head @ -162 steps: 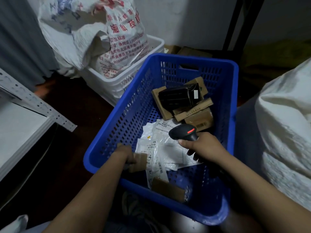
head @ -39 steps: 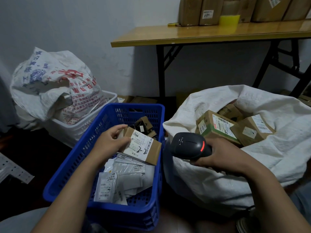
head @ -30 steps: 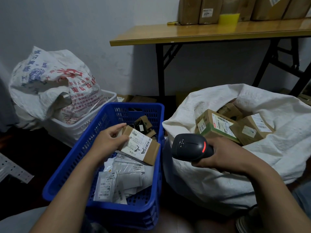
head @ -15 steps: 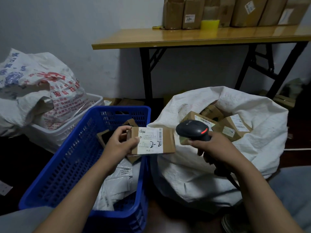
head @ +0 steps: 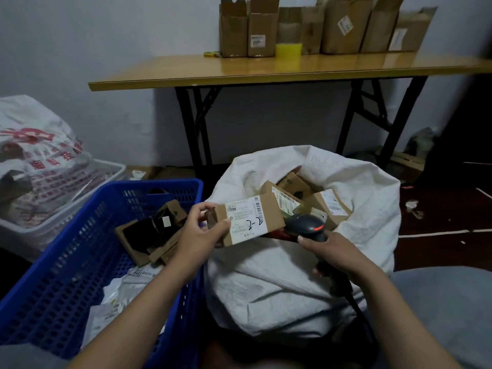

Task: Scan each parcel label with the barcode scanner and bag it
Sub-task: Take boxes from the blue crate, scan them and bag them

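Observation:
My left hand (head: 198,237) grips a small brown cardboard parcel (head: 271,214) by its left end, white label facing up, over the mouth of the white woven sack (head: 292,275). My right hand (head: 334,253) holds the black barcode scanner (head: 306,226) by its handle, its head touching the parcel's right end, a red light lit on it. Several labelled brown boxes (head: 326,205) lie inside the sack. The blue plastic crate (head: 66,262) at the left holds dark and brown parcels (head: 149,233) and white mailer bags (head: 119,296).
A wooden folding table (head: 266,69) stands against the wall behind, carrying several cardboard boxes (head: 314,25) and a yellow roll (head: 288,50). A white basket (head: 53,225) with a printed sack (head: 37,158) sits at far left. My knee (head: 447,310) is at lower right.
My left hand has carried the parcel from above the crate rightward over the sack. The scanner head now touches the parcel's right end. The view has tilted up.

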